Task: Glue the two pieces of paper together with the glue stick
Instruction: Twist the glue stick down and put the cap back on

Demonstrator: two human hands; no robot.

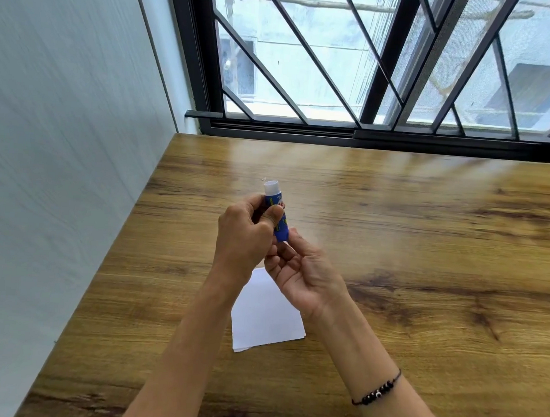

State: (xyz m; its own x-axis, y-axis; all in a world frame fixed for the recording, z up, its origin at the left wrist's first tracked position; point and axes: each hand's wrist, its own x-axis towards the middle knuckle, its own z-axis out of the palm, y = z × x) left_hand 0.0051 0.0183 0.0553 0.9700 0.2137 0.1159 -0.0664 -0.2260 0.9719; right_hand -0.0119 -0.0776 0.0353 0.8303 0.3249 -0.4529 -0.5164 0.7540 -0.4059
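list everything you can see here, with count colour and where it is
glue stick: one, blue body with a white top end, held upright above the table between both hands
paper: white, flat on the table under the hands; cannot tell if one sheet or two stacked
table: one, brown wood grain, fills the lower view
window: black frame with diagonal bars, behind the table
wall: pale, on the left side
bracelet: one, black cord with dark beads, on the right wrist
left hand: gripping the glue stick body
right hand: fingers at the stick's lower end
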